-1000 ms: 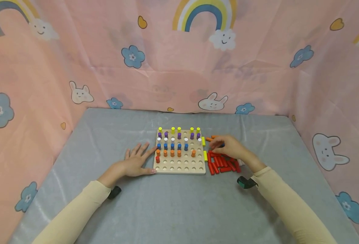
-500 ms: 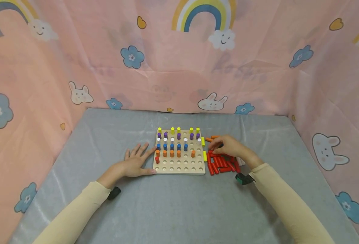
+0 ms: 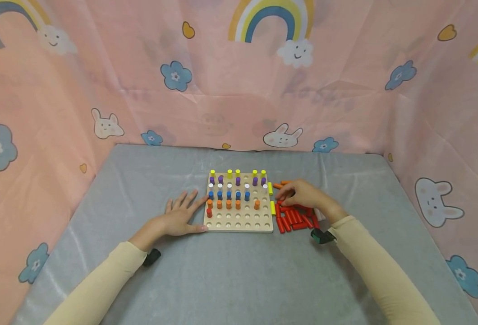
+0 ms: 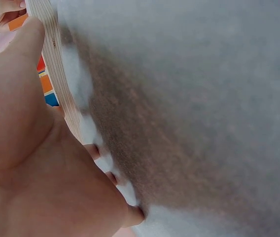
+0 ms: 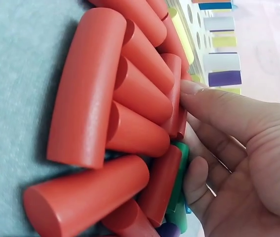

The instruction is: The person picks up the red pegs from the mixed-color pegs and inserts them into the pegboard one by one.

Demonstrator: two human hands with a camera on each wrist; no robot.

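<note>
The wooden pegboard [image 3: 241, 221] lies flat, with upright rows of yellow, purple, white, blue and orange pegs and one red peg [image 3: 209, 212] at its left. My left hand [image 3: 180, 215] is spread on the table, thumb and a fingertip touching the board's left edge. To the right of the board, my right hand [image 3: 304, 196] reaches down to a pile of red pegs [image 3: 291, 217]. In the right wrist view its thumb and curled fingers pinch a red peg [image 5: 175, 98] at the pile's edge; the fingertips behind it are partly hidden.
Two yellow pegs [image 3: 273, 208] lie along the board's right edge. Orange pegs [image 3: 286, 182] lie beyond the right hand. Under the red pile, green pegs [image 5: 181, 163] and a purple peg [image 5: 168, 229] show. Pink printed cloth [image 3: 222, 104] surrounds the grey-covered table [image 3: 231, 275].
My right hand has shifted slightly left over the red pegs, its wrist and forearm moving with it. My left hand and the pegs in the board stay put.
</note>
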